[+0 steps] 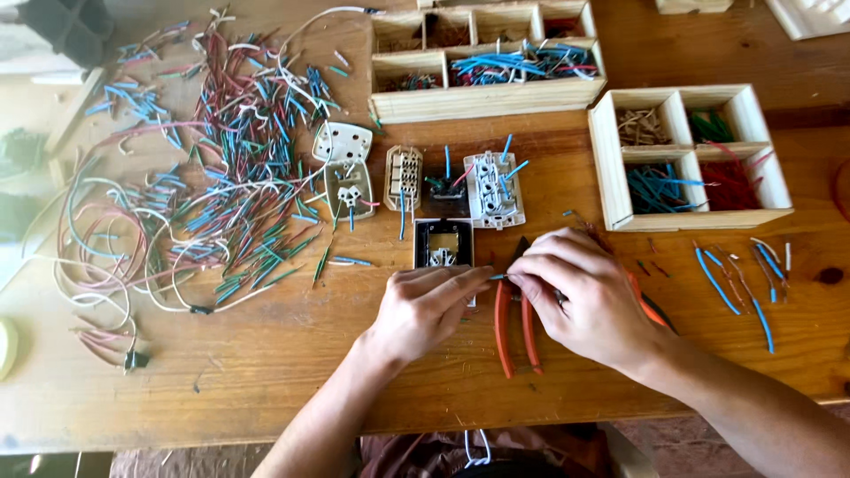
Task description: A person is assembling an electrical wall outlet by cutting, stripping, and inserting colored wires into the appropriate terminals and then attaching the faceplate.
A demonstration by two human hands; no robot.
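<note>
My left hand (423, 305) and my right hand (580, 296) meet at the fingertips over the wooden table (266, 372), pinching a short thin wire piece (496, 277) between them. Under them lie orange-handled pliers (513, 332); a second orange tool (651, 310) pokes out beneath my right hand, and whether that hand grips it is hidden. Just beyond my left fingers sits a dark square socket frame (443, 243). Behind it lie a white socket module (494, 188) with wire stubs, a beige terminal block (404, 177) and an opened plug (345, 173).
A wide heap of cut blue, red, green and white wires (212, 177) covers the left of the table. A wooden compartment tray (487, 62) stands at the back, another tray (686, 159) at the right. Loose blue wire bits (739, 283) lie right of my right hand.
</note>
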